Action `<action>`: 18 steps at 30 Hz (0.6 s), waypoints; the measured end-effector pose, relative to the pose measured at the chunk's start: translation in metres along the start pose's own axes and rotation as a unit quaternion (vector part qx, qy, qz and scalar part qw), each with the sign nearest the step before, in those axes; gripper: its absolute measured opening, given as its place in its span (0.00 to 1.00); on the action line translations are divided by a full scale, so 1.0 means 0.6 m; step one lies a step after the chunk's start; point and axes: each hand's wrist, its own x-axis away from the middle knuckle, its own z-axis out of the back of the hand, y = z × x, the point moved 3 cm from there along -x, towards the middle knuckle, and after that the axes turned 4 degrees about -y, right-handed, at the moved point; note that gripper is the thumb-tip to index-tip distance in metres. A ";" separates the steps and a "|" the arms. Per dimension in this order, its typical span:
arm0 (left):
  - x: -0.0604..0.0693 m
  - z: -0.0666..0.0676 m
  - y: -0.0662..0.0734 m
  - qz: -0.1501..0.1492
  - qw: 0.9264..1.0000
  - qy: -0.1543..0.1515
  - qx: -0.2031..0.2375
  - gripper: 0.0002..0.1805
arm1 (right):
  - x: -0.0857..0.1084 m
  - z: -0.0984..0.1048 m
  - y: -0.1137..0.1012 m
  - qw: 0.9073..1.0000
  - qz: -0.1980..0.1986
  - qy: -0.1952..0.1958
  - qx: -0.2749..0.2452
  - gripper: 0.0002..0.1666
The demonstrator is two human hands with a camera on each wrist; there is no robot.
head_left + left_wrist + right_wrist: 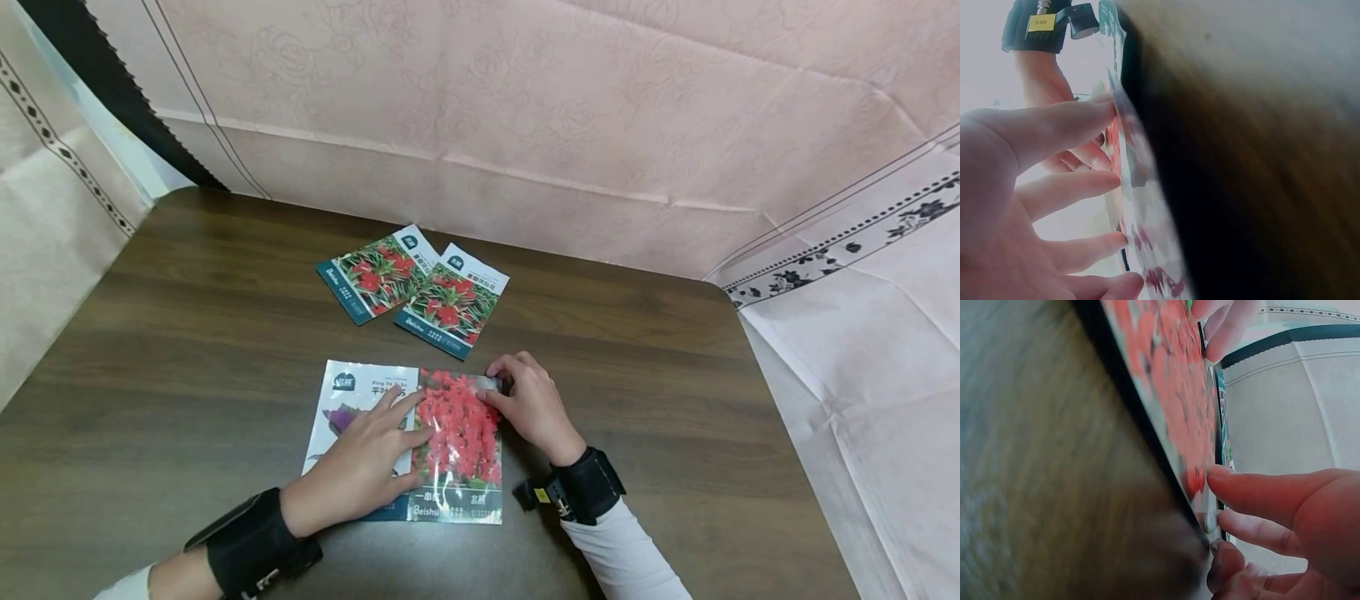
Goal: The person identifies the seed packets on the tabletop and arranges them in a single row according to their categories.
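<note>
A packet with red flowers (459,425) lies beside a white packet with a purple picture (337,392), their edges meeting or overlapping. My left hand (360,467) rests across both with fingers spread; the left wrist view shows the fingertips of this hand (1054,187) touching the glossy surface. At the red packet's top right corner, my right hand (536,408) pinches the edge. Seen from the right wrist, the thumb of that hand (1291,519) lies on the face of the red packet (1175,381), with the other fingers bent at its edge.
Two green-and-white packets with red flowers lie farther back, the right one (453,300) partly over the left one (375,275). The brown wooden table (637,375) has a pale patterned cloth (525,108) hanging behind its back edge.
</note>
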 end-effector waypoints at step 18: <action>-0.011 0.052 -0.007 -0.004 0.994 0.103 0.039 0.31 | -0.008 0.040 -0.018 0.993 0.042 0.093 -0.067 0.19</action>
